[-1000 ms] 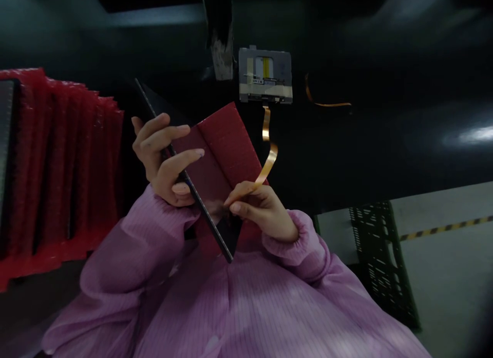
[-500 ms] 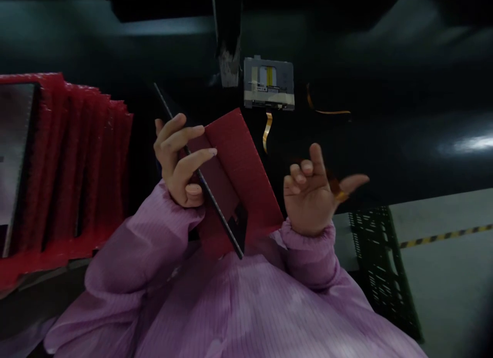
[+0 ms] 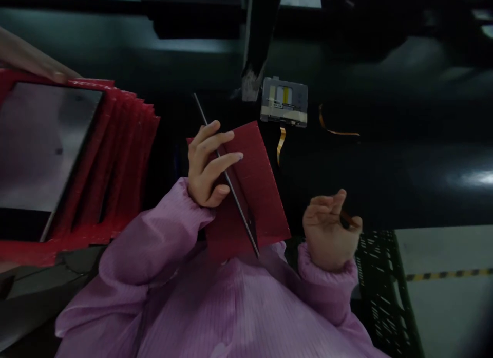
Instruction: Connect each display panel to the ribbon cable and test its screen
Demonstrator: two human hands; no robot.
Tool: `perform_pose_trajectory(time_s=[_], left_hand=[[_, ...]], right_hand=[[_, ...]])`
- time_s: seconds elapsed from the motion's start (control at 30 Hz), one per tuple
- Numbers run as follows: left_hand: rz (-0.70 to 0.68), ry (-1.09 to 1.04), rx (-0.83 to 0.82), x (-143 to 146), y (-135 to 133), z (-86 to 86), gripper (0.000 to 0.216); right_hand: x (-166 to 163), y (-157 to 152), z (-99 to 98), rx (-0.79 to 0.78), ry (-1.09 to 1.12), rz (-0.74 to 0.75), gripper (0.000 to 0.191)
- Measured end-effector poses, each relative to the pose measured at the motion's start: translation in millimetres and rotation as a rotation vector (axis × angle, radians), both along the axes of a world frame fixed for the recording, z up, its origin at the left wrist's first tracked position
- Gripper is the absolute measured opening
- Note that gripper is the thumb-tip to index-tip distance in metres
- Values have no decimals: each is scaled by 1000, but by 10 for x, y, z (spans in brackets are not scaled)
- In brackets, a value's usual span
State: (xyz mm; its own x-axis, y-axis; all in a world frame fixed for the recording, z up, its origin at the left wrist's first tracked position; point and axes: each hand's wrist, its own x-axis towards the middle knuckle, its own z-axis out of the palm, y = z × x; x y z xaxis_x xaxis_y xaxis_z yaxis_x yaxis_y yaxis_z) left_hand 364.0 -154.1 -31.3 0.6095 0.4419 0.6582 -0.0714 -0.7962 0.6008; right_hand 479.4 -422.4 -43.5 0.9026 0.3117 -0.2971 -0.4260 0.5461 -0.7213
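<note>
My left hand [image 3: 206, 168] grips the edge of a thin, dark flat panel [image 3: 242, 209], fingers over one side and thumb low. The panel stands tilted, almost edge-on to me. Against it lies an opened red sleeve [image 3: 265, 188], with one flap spread to the right. My right hand [image 3: 329, 232] is palm up to the right of the sleeve, fingers loosely curled. A short amber strip [image 3: 348, 219] shows between its thumb and forefinger; its far end is hidden. Ahead of the hands lies a grey flat module [image 3: 285, 101] with a gold ribbon cable [image 3: 281, 145].
Several red sleeves [image 3: 115, 163] stand stacked at the left, with a glossy dark panel [image 3: 42, 147] on them. Another person's arm [image 3: 31, 55] reaches over their back edge. A loose amber ribbon [image 3: 335, 132] lies on the dark table [image 3: 416, 183]. At lower right is a green crate [image 3: 385, 291].
My right hand has lowered and its spread forefinger and thumb have drawn in. The left hand still holds the panel, now nearer edge-on. Another person's arm has appeared at the left. The view has shifted.
</note>
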Motion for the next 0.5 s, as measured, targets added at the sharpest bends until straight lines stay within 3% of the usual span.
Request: perform_pose_trajectory(time_s=[0.1,0.2,0.27,0.37,0.4,0.5], left_hand=[[-142,-193,239,26,-25,68,46],[-154,-197,213,36,-30,93,43],[-141,-167,222,40,-27,94,45],[-153,-126,259,52,-23,128,46],[-165,-113,260,53,-27,156,46],[-181,-18,237,2,-80,272,49]], right_hand=[[36,-205,-59,-162,-101,-41,34],[-17,-213,-54,-291,-261,-73,37],[-134,-106,-11,-303,-498,83,52],[-401,138,57,-390,-912,570,92],[-492,225,67,-472,-1029,665,98],[-696,464,38,-635,-1245,596,79]])
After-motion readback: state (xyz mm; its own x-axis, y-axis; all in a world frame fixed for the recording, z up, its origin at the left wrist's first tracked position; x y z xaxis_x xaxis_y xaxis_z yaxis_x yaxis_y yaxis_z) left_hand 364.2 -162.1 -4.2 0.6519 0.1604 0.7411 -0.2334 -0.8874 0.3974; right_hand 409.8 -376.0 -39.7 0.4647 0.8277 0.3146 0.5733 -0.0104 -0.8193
